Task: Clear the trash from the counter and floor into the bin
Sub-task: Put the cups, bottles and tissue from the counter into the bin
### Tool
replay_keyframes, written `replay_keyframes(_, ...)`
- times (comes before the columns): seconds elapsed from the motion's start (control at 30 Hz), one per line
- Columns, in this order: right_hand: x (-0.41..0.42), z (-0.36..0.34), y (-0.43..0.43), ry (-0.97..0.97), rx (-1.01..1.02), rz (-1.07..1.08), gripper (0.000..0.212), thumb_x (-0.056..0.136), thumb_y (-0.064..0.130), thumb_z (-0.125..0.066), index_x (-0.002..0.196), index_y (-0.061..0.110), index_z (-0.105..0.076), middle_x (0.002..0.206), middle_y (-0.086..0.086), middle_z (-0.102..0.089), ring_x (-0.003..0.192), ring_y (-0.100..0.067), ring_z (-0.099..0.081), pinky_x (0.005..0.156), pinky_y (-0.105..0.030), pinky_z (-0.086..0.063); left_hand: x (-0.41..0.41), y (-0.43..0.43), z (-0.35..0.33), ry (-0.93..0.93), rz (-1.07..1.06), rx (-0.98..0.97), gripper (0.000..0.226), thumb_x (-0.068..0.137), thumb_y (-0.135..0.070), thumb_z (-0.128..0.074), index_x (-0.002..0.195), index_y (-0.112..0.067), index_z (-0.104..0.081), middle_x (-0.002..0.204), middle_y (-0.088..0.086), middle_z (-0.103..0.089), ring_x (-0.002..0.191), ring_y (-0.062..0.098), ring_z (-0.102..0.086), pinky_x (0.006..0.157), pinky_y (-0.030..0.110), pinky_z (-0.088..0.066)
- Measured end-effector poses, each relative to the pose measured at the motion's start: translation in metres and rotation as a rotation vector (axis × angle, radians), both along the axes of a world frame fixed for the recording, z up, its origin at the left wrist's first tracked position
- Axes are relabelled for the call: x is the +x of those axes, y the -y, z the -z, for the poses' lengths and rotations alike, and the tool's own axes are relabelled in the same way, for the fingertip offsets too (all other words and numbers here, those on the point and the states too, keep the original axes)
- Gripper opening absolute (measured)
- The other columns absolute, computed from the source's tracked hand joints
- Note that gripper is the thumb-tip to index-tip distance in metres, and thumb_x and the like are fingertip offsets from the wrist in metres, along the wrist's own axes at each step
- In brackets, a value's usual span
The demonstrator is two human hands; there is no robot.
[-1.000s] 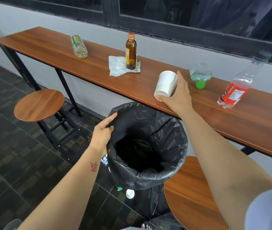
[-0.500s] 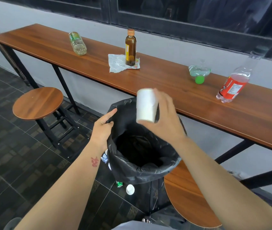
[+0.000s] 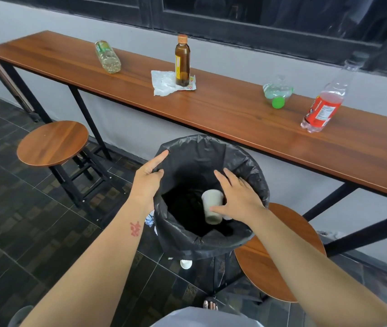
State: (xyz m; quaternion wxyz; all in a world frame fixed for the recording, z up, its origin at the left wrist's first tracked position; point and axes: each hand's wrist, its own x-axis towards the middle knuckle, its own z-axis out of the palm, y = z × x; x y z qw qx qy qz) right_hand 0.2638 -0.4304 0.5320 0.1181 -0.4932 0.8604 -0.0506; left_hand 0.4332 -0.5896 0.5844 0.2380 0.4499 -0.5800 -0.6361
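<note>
left hand (image 3: 149, 180) pinches the near-left rim of the black bin liner (image 3: 242, 161), thumb inside, fingers outside, holding the bag open. right hand (image 3: 239, 197) is over the bin mouth, fingers spread wide, gripping nothing. white paper cup (image 3: 212, 206) sits just under those fingers, inside the bin opening, tilted with its mouth toward the bottom of the bag; can't tell if a fingertip touches it.

still on the counter (image 3: 211, 114): clear plastic bottle with green label (image 3: 107, 57) lying on its side toward the left end; brown glass bottle (image 3: 182, 61) upright mid-counter, standing on a crumpled white wrapper (image 3: 164, 82); crushed clear bottle with green cap (image 3: 276, 93) lying right of centre, near the back edge; red-label bottle (image 3: 323, 107) leaning near the right end.

floor (image 3: 22, 220): small white cup (image 3: 186, 264) beside the bin base, scrap of blue-white wrapper (image 3: 149, 219) just left of the bin behind the left wrist.

round wooden stool (image 3: 52, 142) left of the bin, another stool (image 3: 282, 260) right of it, touching the bag.
</note>
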Motion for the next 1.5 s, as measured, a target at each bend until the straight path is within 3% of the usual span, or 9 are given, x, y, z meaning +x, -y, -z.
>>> replay_keyframes(0.2,0.004,-0.018,-0.015,0.008,-0.251,0.1,0.083,0.087,0.067,-0.048,0.154,0.034,-0.013,0.163,0.007,-0.014,0.149,-0.017,-0.016,0.119,-0.042,-0.026,-0.008,-0.007,0.003,-0.025,0.035,-0.03,0.053,0.101,0.003,-0.046,0.128,-0.038,-0.066,0.143,-0.011,-0.052,0.134,0.013,-0.045,0.109,0.028,-0.034)
replay_keyframes(0.33,0.002,-0.051,-0.03,-0.066,-0.606,0.177,0.06,0.095,0.052,-0.049,0.147,0.026,-0.036,0.154,0.006,-0.037,0.144,-0.014,-0.031,0.116,-0.038,-0.032,-0.017,-0.013,0.002,-0.051,0.082,-0.033,0.055,0.1,0.006,-0.045,0.131,-0.035,-0.065,0.146,-0.003,-0.05,0.135,0.013,-0.044,0.103,0.021,-0.034)
replay_keyframes(0.43,-0.011,-0.078,-0.039,-0.108,-0.888,0.29,0.051,0.096,0.038,-0.055,0.141,0.018,-0.044,0.145,0.001,-0.047,0.136,-0.013,-0.04,0.112,-0.032,-0.036,-0.019,-0.013,0.003,-0.054,0.094,-0.024,0.056,0.101,0.005,-0.044,0.13,-0.037,-0.064,0.148,-0.009,-0.048,0.137,0.01,-0.04,0.108,0.024,-0.034)
replay_keyframes(0.57,-0.057,-0.098,-0.045,-0.172,-1.058,0.601,0.053,0.094,0.034,-0.06,0.139,0.013,-0.041,0.139,-0.004,-0.048,0.128,-0.016,-0.045,0.104,-0.034,-0.043,-0.028,-0.013,0.004,-0.031,0.111,-0.032,0.055,0.101,0.003,-0.044,0.13,-0.039,-0.064,0.151,-0.01,-0.046,0.142,0.016,-0.037,0.113,0.034,-0.035)
replay_keyframes(0.7,-0.111,-0.091,-0.044,-0.143,-1.003,0.78,0.069,0.09,0.038,-0.065,0.144,0.01,-0.033,0.146,-0.008,-0.041,0.134,-0.023,-0.042,0.107,-0.044,-0.041,-0.036,-0.012,0.006,-0.015,0.114,-0.014,0.054,0.102,0.0,-0.044,0.128,-0.042,-0.065,0.15,-0.009,-0.047,0.141,0.02,-0.039,0.114,0.043,-0.037)
replay_keyframes(0.87,-0.148,-0.096,-0.032,0.031,-0.916,0.894,0.09,0.086,0.041,-0.07,0.152,0.008,-0.018,0.156,-0.01,-0.029,0.143,-0.026,-0.03,0.114,-0.042,-0.032,-0.046,-0.007,0.01,-0.022,0.108,0.025,0.054,0.102,0.001,-0.045,0.122,-0.043,-0.068,0.144,-0.009,-0.053,0.134,0.02,-0.048,0.11,0.045,-0.043)
replay_keyframes(1.0,-0.169,-0.094,-0.02,0.123,-0.958,0.944,0.082,0.088,0.041,-0.068,0.15,0.012,-0.023,0.148,-0.007,-0.041,0.134,-0.027,-0.044,0.108,-0.043,-0.04,-0.052,-0.003,0.012,-0.018,0.11,0.052,0.057,0.102,0.001,-0.044,0.116,-0.048,-0.07,0.142,-0.009,-0.055,0.131,0.021,-0.051,0.108,0.046,-0.045)
replay_keyframes(1.23,-0.17,-0.091,-0.023,0.132,-1.047,0.956,0.059,0.083,0.039,-0.073,0.13,0.016,-0.045,0.123,0.0,-0.06,0.109,-0.019,-0.06,0.084,-0.024,-0.04,-0.06,-0.001,0.013,-0.018,0.105,0.062,0.055,0.102,0.0,-0.045,0.116,-0.047,-0.07,0.139,-0.009,-0.058,0.13,0.022,-0.053,0.107,0.048,-0.046)
replay_keyframes(1.5,-0.081,-0.095,-0.021,0.214,-1.104,0.64,0.059,0.078,0.04,-0.077,0.125,0.021,-0.047,0.115,0.004,-0.057,0.103,-0.009,-0.059,0.084,-0.025,-0.051,-0.053,0.002,0.013,-0.013,0.085,0.045,0.055,0.101,0.001,-0.047,0.119,-0.045,-0.07,0.139,-0.01,-0.058,0.133,0.02,-0.05,0.111,0.046,-0.042)
